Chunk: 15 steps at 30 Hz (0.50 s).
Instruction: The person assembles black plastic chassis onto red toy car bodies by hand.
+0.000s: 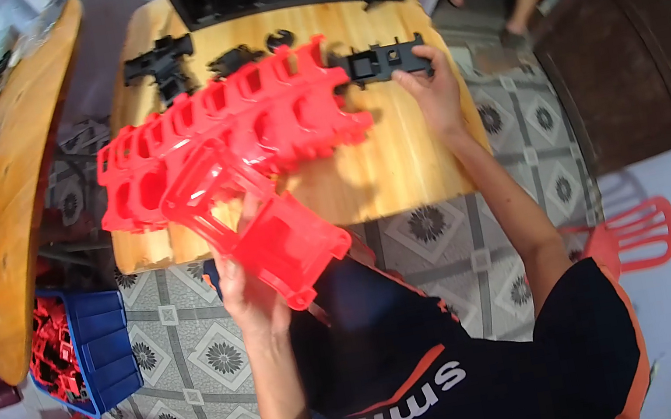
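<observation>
Red plastic fills the view: the left hand [247, 291] has its grip closed on a red frame piece [266, 221] held just above the near edge of the wooden tabletop [399, 163], beside a long row of joined red pieces [233, 129] lying on it. The right hand [430, 87], past the row's far right end, has its fingers closed on a black bracket [382, 61]. It looks like an assembly step, with the bracket being fetched; the next move probably calls for bringing it back across the row and lining it up squarely with the frame piece.

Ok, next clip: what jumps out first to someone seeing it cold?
The long bright red plastic assembly lying across the wooden table, its near end gripped by the left hand. At the table's far right, the right hand grasps a black plastic part.
</observation>
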Motion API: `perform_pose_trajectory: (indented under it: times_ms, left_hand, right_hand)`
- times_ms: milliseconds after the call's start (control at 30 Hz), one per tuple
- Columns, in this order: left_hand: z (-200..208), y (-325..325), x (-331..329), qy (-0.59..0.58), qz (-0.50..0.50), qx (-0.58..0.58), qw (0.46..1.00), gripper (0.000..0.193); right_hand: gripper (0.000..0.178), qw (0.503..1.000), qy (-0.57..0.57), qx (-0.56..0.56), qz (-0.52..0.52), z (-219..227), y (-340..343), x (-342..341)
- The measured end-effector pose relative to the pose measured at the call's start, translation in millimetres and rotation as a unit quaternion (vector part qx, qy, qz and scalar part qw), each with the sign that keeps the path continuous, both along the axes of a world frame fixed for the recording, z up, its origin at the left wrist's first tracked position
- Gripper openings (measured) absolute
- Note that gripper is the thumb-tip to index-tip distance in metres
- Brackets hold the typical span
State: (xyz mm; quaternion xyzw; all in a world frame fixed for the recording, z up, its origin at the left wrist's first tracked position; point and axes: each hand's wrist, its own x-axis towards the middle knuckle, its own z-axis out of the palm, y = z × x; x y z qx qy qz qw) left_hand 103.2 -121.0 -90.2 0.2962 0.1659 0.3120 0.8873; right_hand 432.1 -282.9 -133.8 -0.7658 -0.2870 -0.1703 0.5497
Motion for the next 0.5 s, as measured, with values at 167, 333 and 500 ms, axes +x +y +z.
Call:
perform_pose_trajectory:
  times_ms: [167,333,500]
  left_hand:
    - [-6,-12,-10,-0.008,0.022,0.012,1.0,0.056]
    - [1,-25,-18,-0.022,-0.016,0.021,0.999,0.057]
    - [16,-36,-10,-0.007,-0.021,0.043,0.999,0.096]
  right_hand:
    - [0.034,0.972,-0.097,-0.202,-0.069,6,-51,-49]
    - [0.033,0.949,-0.224,-0.219,0.026,42,-40,-32]
    - [0.029,0.932,-0.181,-0.306,0.069,25,-36,7]
